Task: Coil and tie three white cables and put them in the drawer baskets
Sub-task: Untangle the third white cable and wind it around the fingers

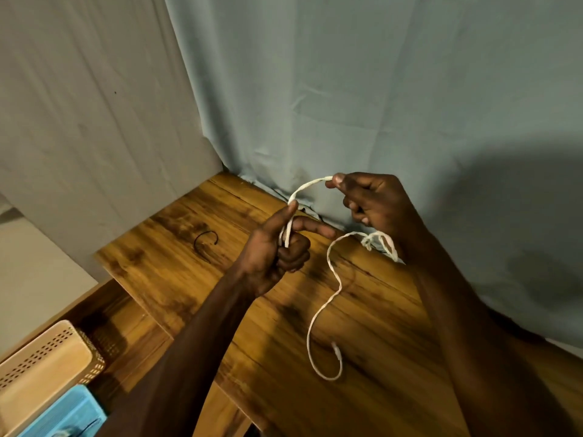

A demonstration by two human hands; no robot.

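A white cable (328, 279) arcs between both hands above the wooden surface (195, 279), its tail snaking down to a plug end lying on the wood. The left hand (277, 247) clenches it, forefinger extended; the right hand (375, 203) pinches the arc's far end. A black tie (206, 242) lies left of the cable; a beige basket (47, 364) and a blue basket (67, 414) sit lower left.

Both hands are raised over the worktop (195, 279), the left hand (277, 247) to the left of the right hand (375, 206), with a cable (310, 184) arching between them. The rest of it trails down onto the worktop in front of the hands. A twist tie (205, 241) lies on the worktop left of the left hand. Curtains (347, 89) hang behind. Lower left, below the worktop's edge, two baskets (44, 370) sit in a drawer (132, 335).
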